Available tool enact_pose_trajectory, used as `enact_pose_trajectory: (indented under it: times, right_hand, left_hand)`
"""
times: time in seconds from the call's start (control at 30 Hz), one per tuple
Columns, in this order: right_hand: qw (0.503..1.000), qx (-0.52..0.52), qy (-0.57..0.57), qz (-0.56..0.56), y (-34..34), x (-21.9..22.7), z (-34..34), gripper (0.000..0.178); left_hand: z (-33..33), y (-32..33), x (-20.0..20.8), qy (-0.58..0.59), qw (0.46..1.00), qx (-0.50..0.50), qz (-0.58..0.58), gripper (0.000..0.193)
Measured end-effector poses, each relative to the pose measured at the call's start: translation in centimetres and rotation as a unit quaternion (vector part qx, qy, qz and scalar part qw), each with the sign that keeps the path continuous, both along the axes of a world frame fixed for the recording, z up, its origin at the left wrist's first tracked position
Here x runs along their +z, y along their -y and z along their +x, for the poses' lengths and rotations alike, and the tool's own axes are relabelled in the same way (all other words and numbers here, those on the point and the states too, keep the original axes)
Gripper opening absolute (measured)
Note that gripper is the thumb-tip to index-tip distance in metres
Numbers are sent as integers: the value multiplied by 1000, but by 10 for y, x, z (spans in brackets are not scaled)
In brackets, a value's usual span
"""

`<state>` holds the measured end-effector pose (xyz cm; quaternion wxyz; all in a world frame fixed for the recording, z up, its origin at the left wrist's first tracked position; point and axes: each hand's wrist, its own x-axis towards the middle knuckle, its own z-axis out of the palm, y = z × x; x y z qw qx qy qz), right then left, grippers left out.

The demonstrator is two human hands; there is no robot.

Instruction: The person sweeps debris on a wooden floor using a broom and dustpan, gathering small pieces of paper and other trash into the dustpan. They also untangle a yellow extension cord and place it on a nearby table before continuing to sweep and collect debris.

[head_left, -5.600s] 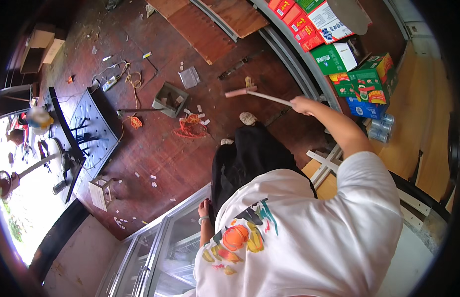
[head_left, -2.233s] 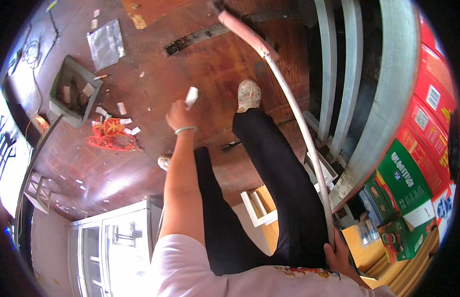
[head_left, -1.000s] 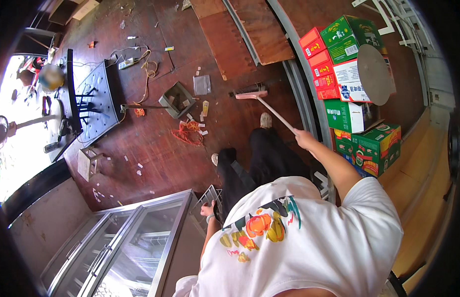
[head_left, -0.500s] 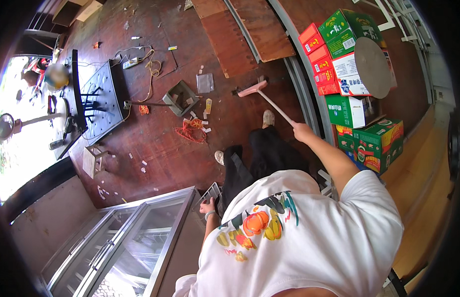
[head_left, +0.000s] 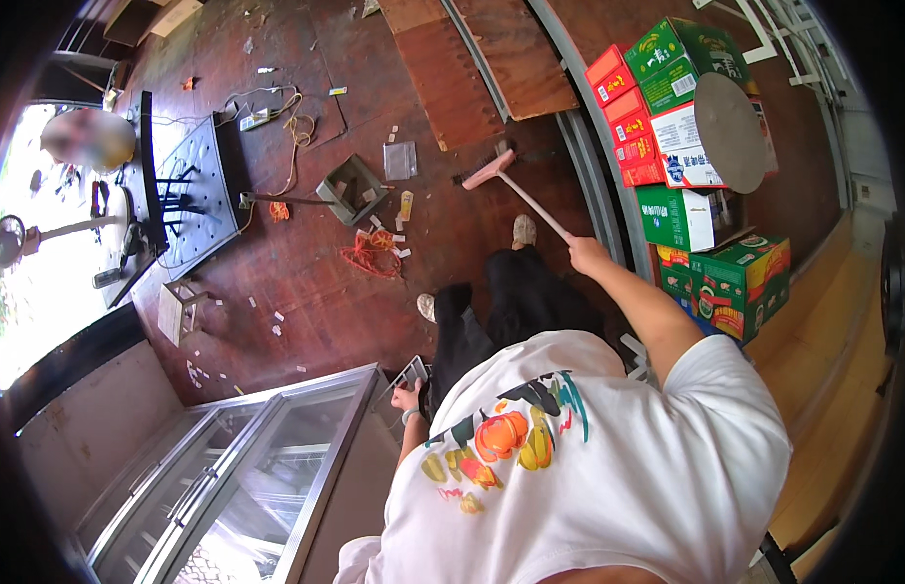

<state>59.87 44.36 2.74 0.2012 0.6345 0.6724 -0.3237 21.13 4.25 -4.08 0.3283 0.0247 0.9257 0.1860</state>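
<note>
My right hand (head_left: 590, 255) is wrapped round the handle of a pink broom (head_left: 535, 202). The broom's head rests on the red-brown floor ahead of my feet, dark bristles to the far side. Low at my left side, my left hand (head_left: 407, 396) has its fingers curled beside a grey slotted frame (head_left: 411, 374); what they hold, if anything, cannot be made out. Left of the broom stands a grey-green long-handled dustpan (head_left: 351, 192) with scraps inside. Nearby lie a tangle of orange-red string (head_left: 371, 255) and a clear flat plastic piece (head_left: 400, 161).
Stacked drink cartons (head_left: 686, 117) line the right side behind a metal rail. Wooden boards (head_left: 433, 78) lie at the far middle. A glass-door cabinet (head_left: 268, 457) fills the lower left, near a small stool (head_left: 183, 310). Another person stands beyond the black table (head_left: 195, 190).
The broom head has shifted slightly, its far end tilting up. My right hand has moved a little left with it. The person beyond the table has changed position.
</note>
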Motion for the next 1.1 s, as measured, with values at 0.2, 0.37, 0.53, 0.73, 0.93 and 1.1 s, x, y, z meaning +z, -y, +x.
enact_pose_trajectory:
  times: [0.2, 0.37, 0.53, 0.73, 0.93, 1.1]
  right_hand:
    - [1000, -18, 2, 6, 28, 33, 58, 35]
    - [999, 31, 33, 16, 5, 25, 15, 26]
    - [996, -9, -59, 67, 22, -21, 38, 36]
    - [1000, 0, 22, -6, 18, 41, 41, 37]
    - [1000, 9, 22, 11, -2, 8, 3, 34]
    - [997, -30, -54, 51, 39, -4, 62, 39]
  left_hand:
    - [15, -7, 6, -1, 997, -3, -76, 53]
    - [5, 27, -30, 61, 984, 168, 27, 53]
    - [4, -4, -2, 5, 998, -34, -56, 54]
    - [17, 8, -11, 36, 994, 76, -72, 55]
    - [6, -10, 0, 26, 998, -10, -62, 55]
    - [6, -5, -3, 17, 998, -9, -67, 57]
